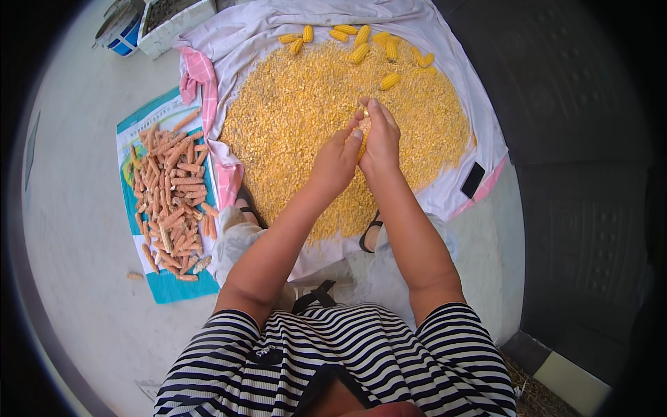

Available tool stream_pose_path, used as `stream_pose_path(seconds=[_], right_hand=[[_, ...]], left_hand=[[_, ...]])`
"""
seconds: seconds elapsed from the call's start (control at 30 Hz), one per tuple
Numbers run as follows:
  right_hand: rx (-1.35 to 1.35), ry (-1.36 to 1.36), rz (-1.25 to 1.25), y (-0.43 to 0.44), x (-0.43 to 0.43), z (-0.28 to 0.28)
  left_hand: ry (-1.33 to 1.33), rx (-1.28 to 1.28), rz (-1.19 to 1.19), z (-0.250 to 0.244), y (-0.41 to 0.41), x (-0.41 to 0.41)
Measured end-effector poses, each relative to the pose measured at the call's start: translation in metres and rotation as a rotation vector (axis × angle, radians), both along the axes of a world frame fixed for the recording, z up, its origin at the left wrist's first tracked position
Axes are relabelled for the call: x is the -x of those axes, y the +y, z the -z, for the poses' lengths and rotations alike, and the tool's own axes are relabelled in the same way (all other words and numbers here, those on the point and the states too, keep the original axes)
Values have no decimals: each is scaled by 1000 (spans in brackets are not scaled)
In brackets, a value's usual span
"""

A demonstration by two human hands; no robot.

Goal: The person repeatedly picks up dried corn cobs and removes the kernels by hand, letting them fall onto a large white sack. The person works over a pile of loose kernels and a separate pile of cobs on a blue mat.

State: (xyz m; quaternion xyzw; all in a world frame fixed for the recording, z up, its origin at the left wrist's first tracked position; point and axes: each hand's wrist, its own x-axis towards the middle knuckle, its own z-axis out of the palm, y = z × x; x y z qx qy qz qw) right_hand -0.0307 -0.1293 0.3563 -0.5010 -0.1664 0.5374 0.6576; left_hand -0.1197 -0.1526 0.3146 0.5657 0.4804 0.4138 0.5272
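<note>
Both hands meet around one partly shelled corn cob [364, 129], held above a wide heap of loose yellow corn kernels [292, 120]. My left hand [336, 159] grips its near side, thumb lying along the cob. On the other side my right hand [381, 138] wraps it, with the thumb towards the far end. Pinkish bare core shows between the fingers, and yellow kernels still sit at the lower part. Much of the cob is hidden by the fingers. Several whole yellow ears [359, 53] lie along the far edge of the heap.
The heap rests on a white cloth [458, 68] with pink checked parts. To the left, stripped cobs [174, 193] are piled on a teal and white printed sack [172, 290]. A black phone [472, 180] lies at the cloth's right edge. A bucket [121, 31] and planter box [174, 23] stand far left.
</note>
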Motion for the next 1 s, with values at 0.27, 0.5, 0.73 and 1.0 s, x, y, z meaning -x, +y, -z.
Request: stream_pose_path(seconds=[0.27,0.5,0.73,1.0], right_hand=[[-83,343,-197,-1,-2,8],[-93,-151,-181,-7,5,22],[-62,-186,-57,-3,18,27],[-96,-292,-236,-6,23,25]], left_hand=[[-225,449,-53,-21,11,11],[-90,409,11,-19,6,10],[-55,268,-135,1,16,9],[-260,324,-298,-1,7,6]])
